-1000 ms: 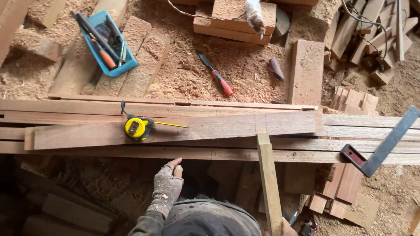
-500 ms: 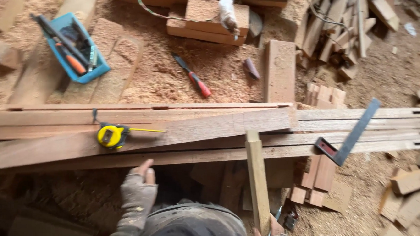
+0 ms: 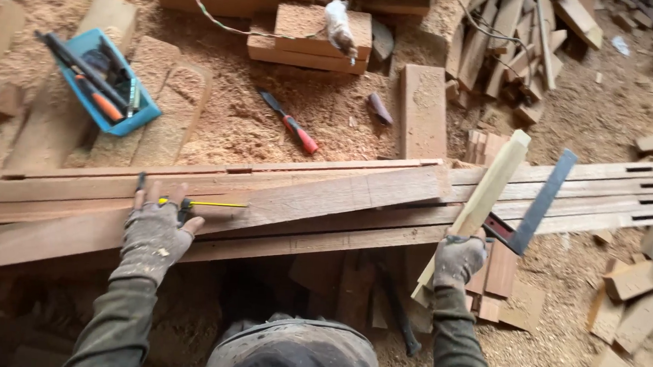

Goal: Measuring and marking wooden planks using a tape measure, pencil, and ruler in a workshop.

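Head view: left hand [image 3: 152, 234] closed over yellow tape measure [image 3: 184, 207] on long planks [image 3: 326, 198], right hand [image 3: 458, 259] gripping pale wood strip [image 3: 482, 199] at four o'clock; blade barely extended, no mark visible.

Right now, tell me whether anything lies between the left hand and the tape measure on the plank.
Nothing visible does. The left hand already rests over the tape measure on the long plank, its yellow blade sticking out to the right. The right hand grips a pale wooden strip apart from it.

A woodworking workshop: sawdust [image 3: 218, 126] is blanketing the floor, long planks [image 3: 326, 198] and offcuts [image 3: 498, 29] are lying about, beside a try square [image 3: 534, 205] and chisel [image 3: 289, 120].
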